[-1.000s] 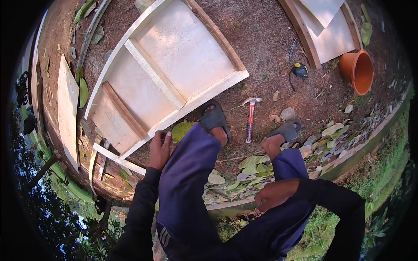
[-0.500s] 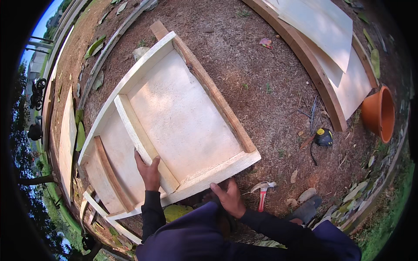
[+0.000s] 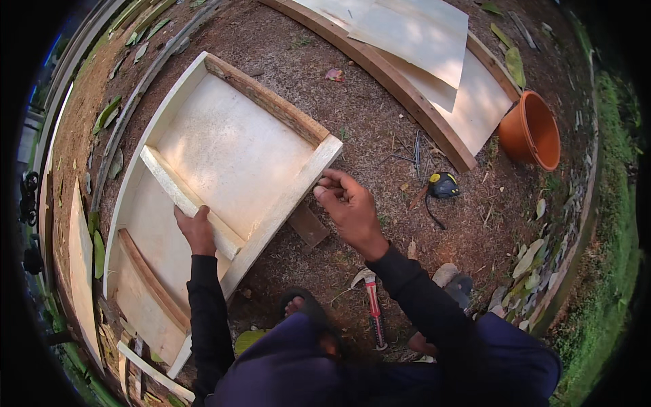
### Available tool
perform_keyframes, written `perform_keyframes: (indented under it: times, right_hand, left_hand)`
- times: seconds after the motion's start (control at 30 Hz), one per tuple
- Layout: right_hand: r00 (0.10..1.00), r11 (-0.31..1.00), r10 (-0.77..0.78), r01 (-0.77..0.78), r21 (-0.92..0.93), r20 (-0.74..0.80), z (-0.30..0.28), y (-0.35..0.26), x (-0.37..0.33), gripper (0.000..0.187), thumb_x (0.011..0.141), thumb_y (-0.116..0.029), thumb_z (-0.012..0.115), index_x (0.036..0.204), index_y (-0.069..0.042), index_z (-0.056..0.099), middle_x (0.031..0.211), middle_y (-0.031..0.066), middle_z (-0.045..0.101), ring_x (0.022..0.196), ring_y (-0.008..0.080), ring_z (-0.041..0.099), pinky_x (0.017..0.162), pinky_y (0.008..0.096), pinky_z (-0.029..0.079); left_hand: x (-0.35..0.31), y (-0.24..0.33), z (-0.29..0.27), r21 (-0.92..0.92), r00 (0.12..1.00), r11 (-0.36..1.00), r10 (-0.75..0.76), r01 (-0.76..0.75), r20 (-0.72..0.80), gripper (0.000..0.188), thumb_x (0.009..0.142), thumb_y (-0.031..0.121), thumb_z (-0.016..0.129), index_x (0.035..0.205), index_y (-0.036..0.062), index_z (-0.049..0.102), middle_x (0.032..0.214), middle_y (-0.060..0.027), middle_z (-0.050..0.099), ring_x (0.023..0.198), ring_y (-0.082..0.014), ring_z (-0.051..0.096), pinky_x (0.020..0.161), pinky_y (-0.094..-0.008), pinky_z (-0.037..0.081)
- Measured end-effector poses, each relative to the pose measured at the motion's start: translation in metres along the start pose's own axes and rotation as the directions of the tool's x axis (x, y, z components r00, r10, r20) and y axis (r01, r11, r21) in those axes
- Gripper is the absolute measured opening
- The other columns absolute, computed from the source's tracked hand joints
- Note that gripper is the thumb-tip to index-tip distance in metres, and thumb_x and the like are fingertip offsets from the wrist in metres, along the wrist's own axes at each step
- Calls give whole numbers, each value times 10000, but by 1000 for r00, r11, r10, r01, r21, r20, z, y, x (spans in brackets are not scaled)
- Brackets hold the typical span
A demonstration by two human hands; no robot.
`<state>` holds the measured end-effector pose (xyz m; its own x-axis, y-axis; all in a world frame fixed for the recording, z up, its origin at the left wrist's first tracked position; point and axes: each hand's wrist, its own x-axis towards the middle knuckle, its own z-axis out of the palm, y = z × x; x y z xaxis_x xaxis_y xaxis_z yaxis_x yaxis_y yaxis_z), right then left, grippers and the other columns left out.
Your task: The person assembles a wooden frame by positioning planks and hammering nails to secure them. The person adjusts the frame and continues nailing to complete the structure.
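Note:
A pale panel [image 3: 224, 129] edged with wooden strips lies tilted across the left half of the head view. My left hand [image 3: 196, 231] grips the middle crosspiece [image 3: 180, 191], thumb on its near side. My right hand [image 3: 349, 209] is at the panel's right corner, beside the outer side of the near edge strip [image 3: 288, 193]. Its fingers are curled and pinched together; anything between them is too small to make out. A hammer [image 3: 373, 302] with a red handle lies on the ground below my right forearm. Under the near strip a short piece of wood [image 3: 308, 225] sticks out.
A second framed panel [image 3: 488, 112] with loose pale sheets [image 3: 413, 41] lies at the far right. Next to it is an orange bucket [image 3: 536, 132] on its side. A black and yellow tape measure [image 3: 443, 184] and thin metal rods [image 3: 416, 152] lie nearby. My sandalled foot [image 3: 298, 306] is close below the panel.
The view has shifted, so the surroundings sit further left. My right hand has moved from the near strip's middle to the panel's right corner, fingers now curled. My left hand keeps the crosspiece.

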<state>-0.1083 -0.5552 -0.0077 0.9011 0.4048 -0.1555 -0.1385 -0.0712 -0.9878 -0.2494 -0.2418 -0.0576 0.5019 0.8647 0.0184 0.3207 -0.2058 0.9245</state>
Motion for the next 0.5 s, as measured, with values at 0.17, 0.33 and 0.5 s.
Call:
perform_keyframes:
  times: [0.17, 0.33, 0.5]
  right_hand:
    - [975, 921, -56, -33, -388, -216, -93, 58, -9, 281, 945, -199, 702, 1090, 41, 699, 936, 166, 714, 785, 257, 704, 741, 382, 558]
    - [885, 774, -241, -71, -630, -397, -170, 93, -13, 220, 947, -124, 668, 1107, 26, 688, 968, 176, 695, 838, 333, 703, 743, 438, 552]
    - [842, 422, -499, 31, -906, -204, -179, 74, 13, 173, 886, -104, 673, 1033, -19, 706, 980, 138, 665, 949, 341, 637, 792, 447, 522]
  left_hand:
    - [-10, 3, 12, -87, 1000, 996, -19, 17, -18, 633, 871, -7, 648, 1438, -116, 387, 1299, -194, 598, 1139, -275, 601, 1046, -366, 446]
    - [-8, -2, 15, 48, 999, 999, 18, -17, -27, 711, 936, 75, 680, 1507, -128, 309, 1461, -231, 489, 1312, -293, 509, 1145, -376, 369]
    - [-37, 2, 10, 122, 997, 992, 39, -30, -74, 702, 979, 153, 661, 1534, -94, 309, 1596, -254, 338, 1475, -321, 351, 1224, -416, 271]
